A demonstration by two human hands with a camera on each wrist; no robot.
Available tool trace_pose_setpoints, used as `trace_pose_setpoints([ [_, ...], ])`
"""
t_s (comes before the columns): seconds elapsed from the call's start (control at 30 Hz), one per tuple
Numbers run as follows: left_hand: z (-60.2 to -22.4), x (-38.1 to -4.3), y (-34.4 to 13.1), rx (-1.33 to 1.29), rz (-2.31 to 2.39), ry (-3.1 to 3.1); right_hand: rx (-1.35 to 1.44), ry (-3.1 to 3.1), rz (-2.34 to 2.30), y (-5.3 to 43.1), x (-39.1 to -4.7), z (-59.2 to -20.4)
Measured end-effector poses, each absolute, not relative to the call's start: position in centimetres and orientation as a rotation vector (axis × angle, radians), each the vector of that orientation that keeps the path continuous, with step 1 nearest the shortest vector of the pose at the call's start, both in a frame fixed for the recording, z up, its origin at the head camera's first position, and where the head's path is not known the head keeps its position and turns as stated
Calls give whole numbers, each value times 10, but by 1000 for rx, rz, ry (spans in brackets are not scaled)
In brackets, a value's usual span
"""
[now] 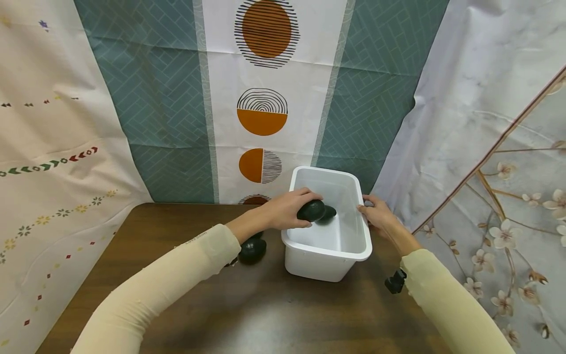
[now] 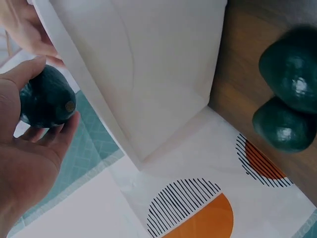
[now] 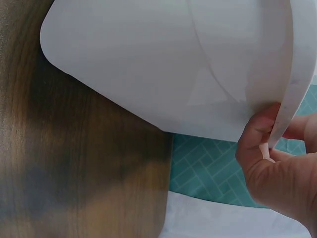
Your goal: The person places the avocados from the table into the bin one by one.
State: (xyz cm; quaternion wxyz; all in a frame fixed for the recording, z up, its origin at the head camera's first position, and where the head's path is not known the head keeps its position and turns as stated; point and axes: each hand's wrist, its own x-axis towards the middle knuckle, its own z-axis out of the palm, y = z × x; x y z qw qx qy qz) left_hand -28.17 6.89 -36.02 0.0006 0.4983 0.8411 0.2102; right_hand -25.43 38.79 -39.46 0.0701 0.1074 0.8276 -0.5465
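My left hand (image 1: 289, 209) grips a dark green avocado (image 1: 311, 210) over the left part of a white plastic tub (image 1: 327, 253). In the left wrist view the fingers curl round this avocado (image 2: 47, 99), its stem end showing. Another avocado (image 1: 327, 214) lies inside the tub, partly hidden behind the held one. On the right side, my right hand (image 1: 378, 214) pinches the tub's rim; the right wrist view shows thumb and fingers on either side of the rim (image 3: 292, 99).
Left of the tub, more avocados (image 1: 252, 251) lie on the brown wooden table (image 1: 177, 231), partly covered by the left forearm. A patterned cloth (image 1: 265, 73) hangs behind the table's back edge, and a floral cloth (image 1: 499, 236) hangs at the right.
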Motion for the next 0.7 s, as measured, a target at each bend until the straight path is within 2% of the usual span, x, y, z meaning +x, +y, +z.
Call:
trace_pose_setpoints([
  [0.7,-360,-279,80,1491,954,2582,301,2487,-1679,387,-252,-396],
])
